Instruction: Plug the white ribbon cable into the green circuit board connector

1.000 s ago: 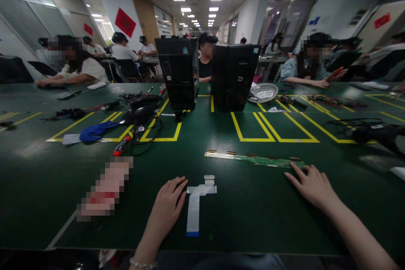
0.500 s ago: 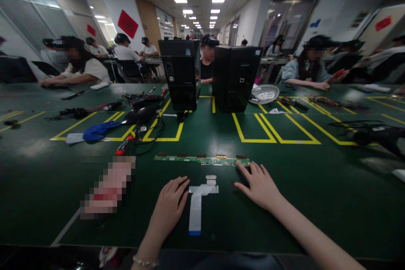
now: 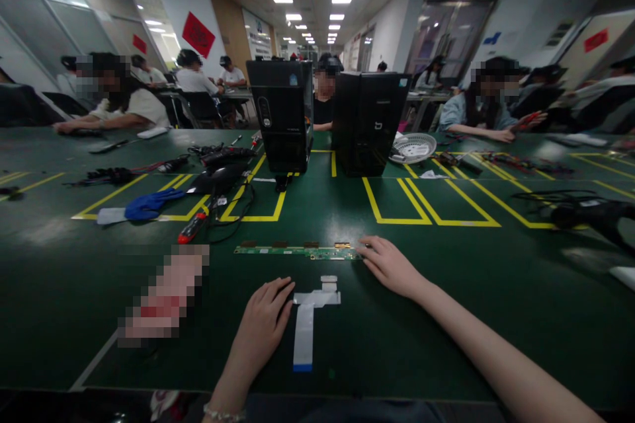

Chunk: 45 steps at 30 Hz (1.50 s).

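Observation:
A long, narrow green circuit board (image 3: 288,250) with brown flexible tabs along its far edge lies across the green table. My right hand (image 3: 391,268) is closed over its right end, fingers pointing left; the hand hides that end. My left hand (image 3: 265,314) rests on the table, palm down, fingers stretched out and holding nothing. Its fingertips are beside a white flat ribbon cable (image 3: 304,330), which is bent in a T shape with a blue lower end. A small white connector piece (image 3: 329,283) sits just above the cable.
Two black computer towers (image 3: 282,119) (image 3: 370,122) stand beyond the board. On the left lie a red-and-black screwdriver (image 3: 192,229), a blue glove (image 3: 153,203), a blurred-out object (image 3: 166,294) and cables. A white basket (image 3: 413,147) is at the back right. Several people sit around.
My right hand has moved left and drawn its fingers together over the board's right end. The board appears slightly farther left, though the view has also shifted. My left hand stays put.

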{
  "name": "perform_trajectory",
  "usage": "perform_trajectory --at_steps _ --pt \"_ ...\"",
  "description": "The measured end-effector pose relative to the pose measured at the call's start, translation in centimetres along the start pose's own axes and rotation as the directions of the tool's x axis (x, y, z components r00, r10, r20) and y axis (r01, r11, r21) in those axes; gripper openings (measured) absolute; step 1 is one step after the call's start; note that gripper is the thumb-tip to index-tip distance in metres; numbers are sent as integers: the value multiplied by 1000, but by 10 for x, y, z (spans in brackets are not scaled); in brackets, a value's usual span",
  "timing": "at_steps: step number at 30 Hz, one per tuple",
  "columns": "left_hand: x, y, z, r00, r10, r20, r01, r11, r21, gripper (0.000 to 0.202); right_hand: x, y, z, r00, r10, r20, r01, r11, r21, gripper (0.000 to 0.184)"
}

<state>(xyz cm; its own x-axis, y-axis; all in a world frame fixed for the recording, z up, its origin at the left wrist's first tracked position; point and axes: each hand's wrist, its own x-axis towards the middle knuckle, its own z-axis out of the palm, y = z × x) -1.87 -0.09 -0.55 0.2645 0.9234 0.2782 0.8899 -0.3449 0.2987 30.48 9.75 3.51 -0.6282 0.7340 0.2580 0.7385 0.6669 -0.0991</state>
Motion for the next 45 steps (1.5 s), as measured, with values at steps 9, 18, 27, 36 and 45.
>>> perform_trajectory --at_steps 9,18,27,36,45 --pt "0 -1 0 1000 10 -24 -10 1000 -2 35 -10 -13 19 984 32 176 -50 994 100 59" --pt "12 29 0 990 -24 -136 18 999 -42 33 -11 -16 16 978 37 207 -63 991 119 57" --pt "22 69 10 984 161 77 -159 987 -34 34 -19 -18 19 985 36 171 -55 992 110 54" --pt "34 87 16 969 202 145 -199 979 -33 36 -20 -14 24 991 42 127 -57 992 112 49" --pt "46 97 20 966 225 128 -229 973 16 38 -19 -12 29 998 3 57 -11 990 140 46"
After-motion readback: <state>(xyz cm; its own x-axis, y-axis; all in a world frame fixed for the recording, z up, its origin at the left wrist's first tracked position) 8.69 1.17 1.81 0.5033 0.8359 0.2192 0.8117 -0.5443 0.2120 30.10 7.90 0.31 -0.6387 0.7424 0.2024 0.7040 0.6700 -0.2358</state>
